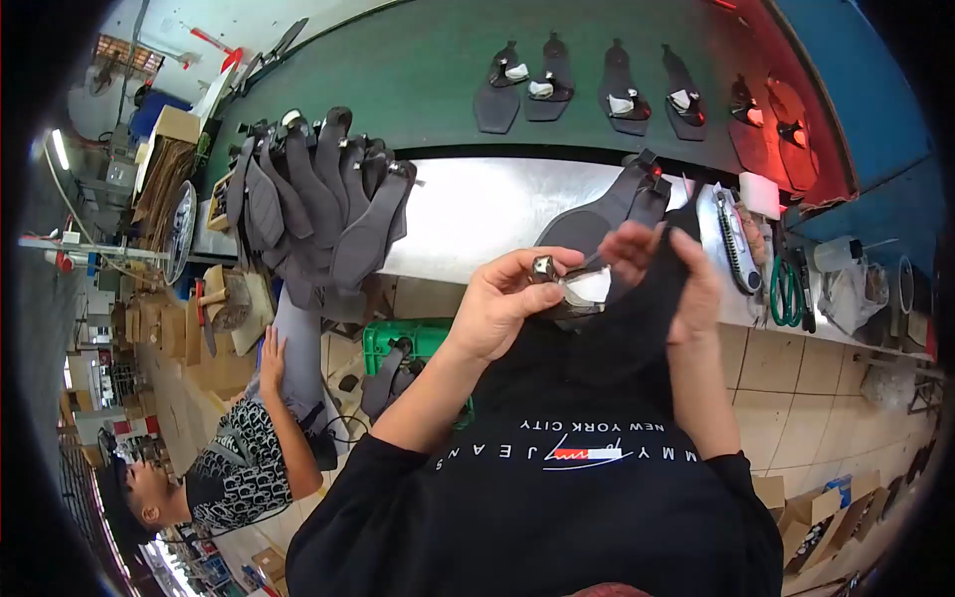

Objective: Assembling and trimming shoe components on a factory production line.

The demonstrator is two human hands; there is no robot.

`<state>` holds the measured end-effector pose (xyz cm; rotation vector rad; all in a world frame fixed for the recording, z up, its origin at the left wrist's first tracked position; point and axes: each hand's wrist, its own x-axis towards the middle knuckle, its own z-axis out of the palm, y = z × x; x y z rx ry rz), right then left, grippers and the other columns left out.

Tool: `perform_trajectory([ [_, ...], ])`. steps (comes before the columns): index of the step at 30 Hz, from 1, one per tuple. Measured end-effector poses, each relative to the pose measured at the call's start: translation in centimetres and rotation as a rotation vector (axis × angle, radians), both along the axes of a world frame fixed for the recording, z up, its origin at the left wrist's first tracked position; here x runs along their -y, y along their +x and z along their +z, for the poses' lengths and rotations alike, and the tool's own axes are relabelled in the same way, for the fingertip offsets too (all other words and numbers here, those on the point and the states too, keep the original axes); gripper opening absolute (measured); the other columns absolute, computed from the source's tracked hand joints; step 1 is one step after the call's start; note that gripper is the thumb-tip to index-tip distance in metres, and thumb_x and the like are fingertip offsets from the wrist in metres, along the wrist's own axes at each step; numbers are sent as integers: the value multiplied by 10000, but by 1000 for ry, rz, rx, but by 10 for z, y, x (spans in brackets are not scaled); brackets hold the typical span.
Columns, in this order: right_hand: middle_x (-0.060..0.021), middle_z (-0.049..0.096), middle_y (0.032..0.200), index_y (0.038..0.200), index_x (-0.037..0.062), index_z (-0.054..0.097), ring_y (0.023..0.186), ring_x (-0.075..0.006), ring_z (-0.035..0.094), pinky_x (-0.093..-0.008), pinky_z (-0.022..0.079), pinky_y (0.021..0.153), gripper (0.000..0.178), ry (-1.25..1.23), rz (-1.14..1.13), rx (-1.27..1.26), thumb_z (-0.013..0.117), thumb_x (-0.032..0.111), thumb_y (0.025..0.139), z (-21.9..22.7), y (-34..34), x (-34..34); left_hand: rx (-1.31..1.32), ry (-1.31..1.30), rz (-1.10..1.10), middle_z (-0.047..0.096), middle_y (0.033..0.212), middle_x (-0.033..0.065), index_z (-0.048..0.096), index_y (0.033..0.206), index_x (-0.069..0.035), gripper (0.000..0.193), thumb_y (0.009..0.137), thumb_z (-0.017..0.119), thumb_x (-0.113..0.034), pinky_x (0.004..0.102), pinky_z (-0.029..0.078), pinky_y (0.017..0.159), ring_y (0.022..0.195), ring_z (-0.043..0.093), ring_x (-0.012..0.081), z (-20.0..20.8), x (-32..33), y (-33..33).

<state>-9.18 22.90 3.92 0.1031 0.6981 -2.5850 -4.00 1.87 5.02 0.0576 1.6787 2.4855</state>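
A black sandal is up in front of my chest, between both hands. My left hand pinches its strap end, where a shiny metallic ornament and a white wad of padding show. Around the other end of the sole, my right hand is closed, its fingers a little blurred. Just beyond my hands, dark flat sandals lie on the metal bench. The sandal's lower part blends into my black top, so its outline there is hard to make out.
Several dark sandals are heaped at the bench's left. More sandals lie on the green belt. At right are a utility knife, green-handled scissors and a white block. A green crate and a co-worker are at left.
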Motion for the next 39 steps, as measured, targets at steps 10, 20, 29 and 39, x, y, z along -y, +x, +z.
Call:
perform_trajectory([
  [10, 1, 465, 835, 859, 63, 470, 767, -95, 440, -212, 370, 708, 367, 874, -9, -591, 788, 91, 677, 24, 48, -27, 156, 224, -30, 637, 1155, 113, 612, 1155, -27, 303, 859, 625, 31, 279, 562, 784, 935, 636, 131, -11, -4, 15],
  [20, -134, 673, 987, 1166, -4, 622, 859, -215, 651, -283, 488, 791, 481, 1083, -65, -843, 736, -1, 699, 27, 62, -15, 81, 103, -12, 604, 1193, 199, 616, 1106, 14, 324, 792, 693, -10, 304, 594, 766, 1009, 641, 221, -13, -1, 15],
  [29, -117, 678, 959, 1129, -14, 634, 813, -175, 639, -260, 486, 741, 444, 1012, -72, -820, 726, -20, 695, 15, 63, -12, 84, 84, -3, 609, 1179, 206, 625, 1091, 16, 324, 779, 708, -10, 294, 593, 754, 1014, 640, 228, -16, 3, 18],
  [39, -106, 648, 868, 1128, -4, 645, 752, -178, 618, -269, 475, 682, 430, 1034, -72, -847, 719, -13, 705, 17, 65, -12, 71, 63, -11, 640, 1171, 124, 679, 1091, 11, 321, 774, 671, 65, 254, 550, 783, 953, 644, 154, -15, 3, 20],
])
